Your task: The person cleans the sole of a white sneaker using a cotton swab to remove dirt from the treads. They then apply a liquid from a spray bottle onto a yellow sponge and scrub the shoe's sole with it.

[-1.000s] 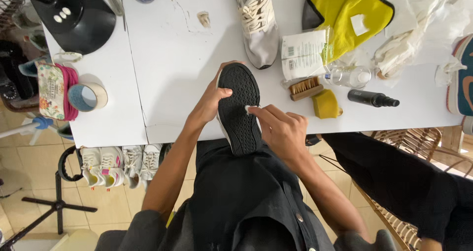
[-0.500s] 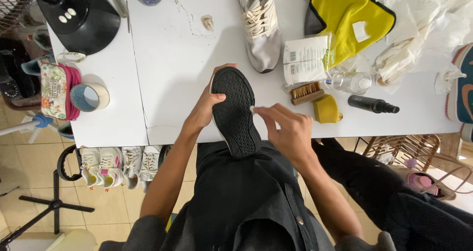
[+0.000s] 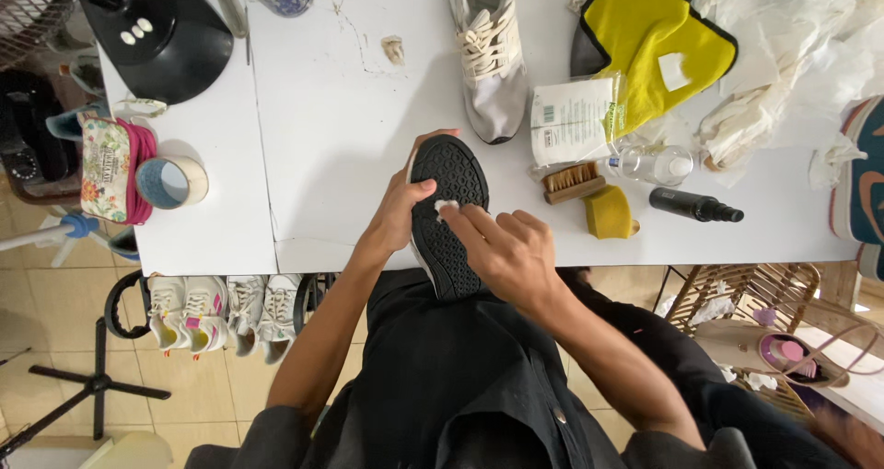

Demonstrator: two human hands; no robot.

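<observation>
Shoe (image 3: 448, 213) sole-up, between hands, touching both

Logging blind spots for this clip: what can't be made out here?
Head view only:
- Upper of the black-soled shoe: turned face down, only the sole shows.
- White bit under the right hand fingertips: too small to identify.
- Left hand grip: fingers hidden behind the shoe.
- Shoe at right edge: cut off by the frame.

- Black shoe (image 3: 448, 213): turned sole-up, its dark patterned tread facing the camera, toe pointing away, lying across the near edge of the white table (image 3: 350, 138).
- Small white wad (image 3: 446, 208): pressed against the sole's middle.
</observation>
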